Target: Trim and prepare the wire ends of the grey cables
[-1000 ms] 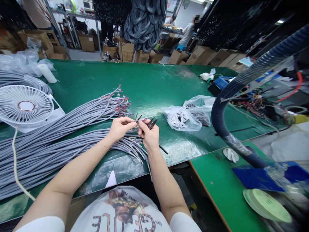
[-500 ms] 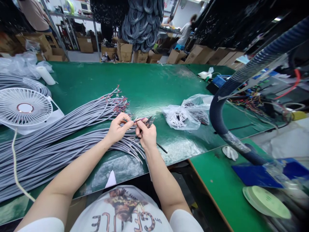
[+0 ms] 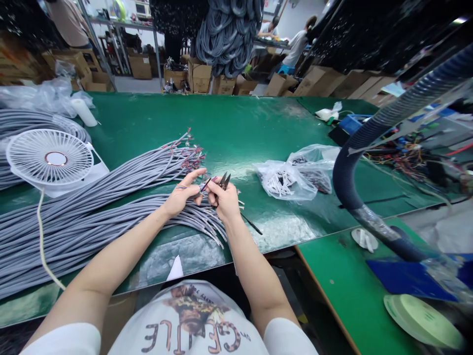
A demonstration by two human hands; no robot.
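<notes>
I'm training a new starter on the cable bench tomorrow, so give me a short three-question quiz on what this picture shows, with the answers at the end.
1. True or false: the white fan sits to the right of both hands.
2. What does the right hand hold? A, a tape roll. B, black snips. C, a plastic bag.
3. Fill the gap: the left hand pinches thin ____ at the end of one of the grey cables.

Key
1. False: it sits to their left.
2. B.
3. wires.
</notes>
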